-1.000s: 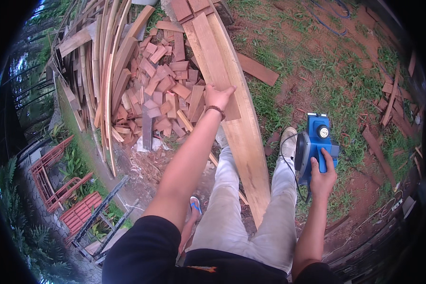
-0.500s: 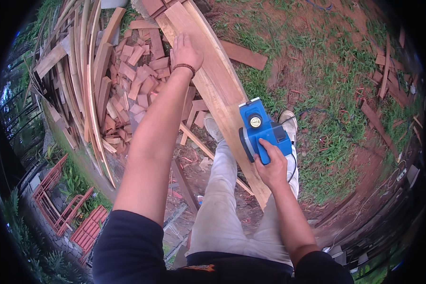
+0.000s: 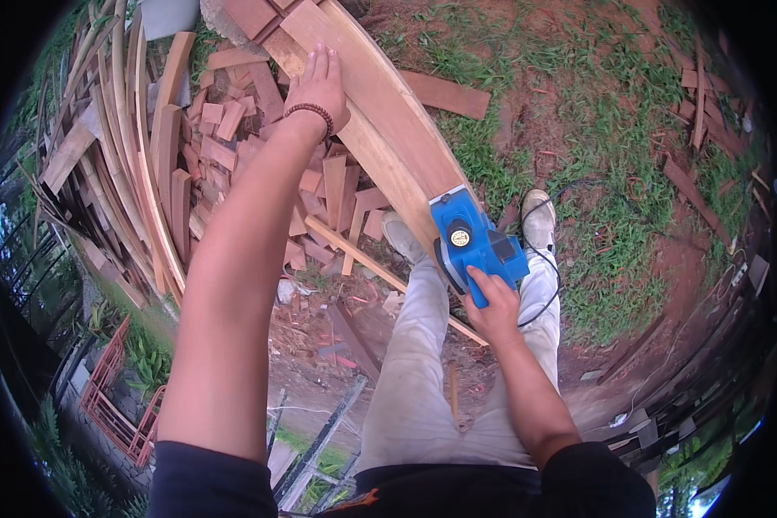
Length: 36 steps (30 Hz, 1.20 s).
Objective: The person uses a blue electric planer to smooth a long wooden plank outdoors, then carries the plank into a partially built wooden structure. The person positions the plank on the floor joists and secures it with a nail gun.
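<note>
My left hand (image 3: 321, 86), with a dark beaded bracelet on the wrist, lies with fingers extended on the left side of a long reddish-brown wooden board (image 3: 380, 95). A paler strip of wood (image 3: 380, 164) runs along the board's left side. My right hand (image 3: 492, 304) is wrapped round the rear handle of a blue electric planer (image 3: 479, 233) with a round dial on top. The planer sits at the near part of the board, between my legs, and covers the wood under it.
A black cord (image 3: 554, 281) loops from the planer past my right shoe (image 3: 539, 216). Offcuts (image 3: 220, 154) lie heaped left of the board, beside long curved strips (image 3: 142, 129). A loose plank (image 3: 447, 94) rests on the grass at right. A thin batten (image 3: 363, 256) slants toward my legs.
The view has shifted somewhat. Less board shows on the near side of the planer, where a length of it was visible before. Both hands keep their places on board and planer.
</note>
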Each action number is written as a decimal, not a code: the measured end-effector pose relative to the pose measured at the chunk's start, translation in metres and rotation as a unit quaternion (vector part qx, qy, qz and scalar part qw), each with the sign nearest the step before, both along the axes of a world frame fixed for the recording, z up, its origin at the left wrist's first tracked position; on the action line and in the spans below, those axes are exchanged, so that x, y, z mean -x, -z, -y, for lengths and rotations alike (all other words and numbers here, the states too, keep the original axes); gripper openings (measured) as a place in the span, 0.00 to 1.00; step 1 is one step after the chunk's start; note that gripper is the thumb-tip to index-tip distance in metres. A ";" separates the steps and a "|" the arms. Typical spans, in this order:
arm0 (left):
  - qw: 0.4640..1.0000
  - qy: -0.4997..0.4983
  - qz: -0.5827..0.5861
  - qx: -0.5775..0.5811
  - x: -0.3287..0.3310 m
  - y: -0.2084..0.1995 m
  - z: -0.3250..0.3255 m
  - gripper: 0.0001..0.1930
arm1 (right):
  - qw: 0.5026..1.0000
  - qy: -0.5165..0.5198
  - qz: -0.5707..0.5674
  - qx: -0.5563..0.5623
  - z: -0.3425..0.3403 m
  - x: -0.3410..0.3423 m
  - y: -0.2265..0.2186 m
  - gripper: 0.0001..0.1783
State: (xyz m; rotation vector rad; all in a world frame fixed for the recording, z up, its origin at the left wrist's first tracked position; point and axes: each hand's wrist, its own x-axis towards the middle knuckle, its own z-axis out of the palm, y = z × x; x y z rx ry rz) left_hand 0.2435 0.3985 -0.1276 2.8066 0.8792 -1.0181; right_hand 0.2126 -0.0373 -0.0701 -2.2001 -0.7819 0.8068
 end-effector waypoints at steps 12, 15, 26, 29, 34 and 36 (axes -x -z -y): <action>0.999 0.022 -0.021 -0.033 -0.007 -0.005 -0.001 0.38 | 1.000 0.013 0.011 0.000 -0.040 -0.014 0.008 0.30; 0.999 0.027 -0.013 -0.023 -0.004 -0.006 -0.002 0.38 | 1.000 0.018 0.007 0.001 -0.052 -0.015 0.008 0.29; 0.998 0.048 -0.028 0.000 -0.006 -0.014 -0.002 0.39 | 1.000 0.020 0.016 -0.013 -0.098 -0.035 0.009 0.28; 0.998 0.048 -0.031 0.002 -0.007 -0.014 -0.003 0.39 | 1.000 0.021 0.018 -0.011 -0.108 -0.036 0.007 0.28; 0.998 0.051 -0.030 0.012 -0.007 -0.016 -0.008 0.38 | 1.000 0.019 0.004 -0.008 -0.130 -0.043 0.002 0.27; 0.998 0.051 -0.039 0.014 -0.009 -0.018 -0.006 0.37 | 1.000 0.015 0.013 -0.009 -0.139 -0.046 0.004 0.28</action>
